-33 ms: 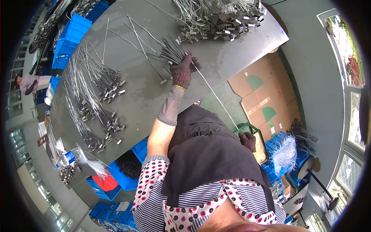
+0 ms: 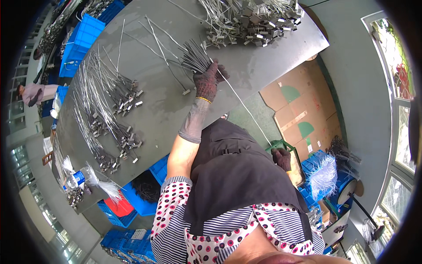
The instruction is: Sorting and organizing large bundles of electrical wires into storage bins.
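My left hand (image 2: 205, 84), in a dark knit glove, is closed around a bunch of thin dark strands (image 2: 196, 57) above the grey metal table. A long pale wire (image 2: 244, 107) stretches from that hand down to the right, past the table edge. It meets my right hand (image 2: 281, 159), also gloved, whose curled fingers are closed at its lower end beside a green-framed stool (image 2: 297, 172). Several loose wires (image 2: 160, 48) fan out left of my left hand; one ends in a small metal block (image 2: 186, 92).
Wires with metal blocks lie in rows (image 2: 103, 110) on the table's left and in a heap (image 2: 259, 22) at its far right. Below the left edge are blue crates (image 2: 143, 207) and a red container (image 2: 119, 207). Flattened cardboard (image 2: 303, 105) covers floor to the right. A person (image 2: 33, 94) stands far left.
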`<move>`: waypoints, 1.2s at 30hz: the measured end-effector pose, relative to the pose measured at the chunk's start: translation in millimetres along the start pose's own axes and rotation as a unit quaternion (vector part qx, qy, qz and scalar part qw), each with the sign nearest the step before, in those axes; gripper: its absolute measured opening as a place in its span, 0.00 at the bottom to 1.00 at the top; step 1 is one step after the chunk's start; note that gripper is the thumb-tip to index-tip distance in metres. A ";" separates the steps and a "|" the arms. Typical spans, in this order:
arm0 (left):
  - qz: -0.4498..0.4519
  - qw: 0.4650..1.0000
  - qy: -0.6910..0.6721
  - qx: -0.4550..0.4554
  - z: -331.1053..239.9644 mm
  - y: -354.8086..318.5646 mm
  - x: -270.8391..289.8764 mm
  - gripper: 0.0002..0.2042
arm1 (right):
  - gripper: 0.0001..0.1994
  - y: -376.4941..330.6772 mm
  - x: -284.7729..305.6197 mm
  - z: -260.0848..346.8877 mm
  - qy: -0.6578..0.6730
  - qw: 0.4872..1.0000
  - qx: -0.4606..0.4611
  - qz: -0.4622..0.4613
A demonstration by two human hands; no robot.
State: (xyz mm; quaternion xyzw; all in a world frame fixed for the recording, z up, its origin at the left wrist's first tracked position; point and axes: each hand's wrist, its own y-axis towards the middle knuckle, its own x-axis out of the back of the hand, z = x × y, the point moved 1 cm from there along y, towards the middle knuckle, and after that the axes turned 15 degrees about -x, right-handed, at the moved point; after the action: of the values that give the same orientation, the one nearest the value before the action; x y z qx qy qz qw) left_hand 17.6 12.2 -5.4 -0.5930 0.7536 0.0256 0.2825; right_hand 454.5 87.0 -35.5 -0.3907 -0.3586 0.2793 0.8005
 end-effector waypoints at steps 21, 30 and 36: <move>-0.021 0.999 -0.042 0.004 -5.6 1.2 45.3 0.08 | 0.17 25.2 -92.9 153.1 -0.008 0.994 0.079 0.073; 0.043 0.989 0.137 -0.039 -25.6 -4.6 13.6 0.11 | 0.32 15.2 -198.8 331.4 0.102 0.972 0.088 0.191; 0.038 0.995 0.085 -0.022 -42.1 19.2 7.0 0.12 | 0.31 33.5 -223.9 362.6 0.128 0.950 0.111 0.262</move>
State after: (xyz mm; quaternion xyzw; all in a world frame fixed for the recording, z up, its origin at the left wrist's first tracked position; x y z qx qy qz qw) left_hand -17.4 -3.9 21.1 -0.5701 0.7961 0.0020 0.2030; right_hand 30.2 96.3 15.9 -0.4117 -0.1052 0.4651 0.7766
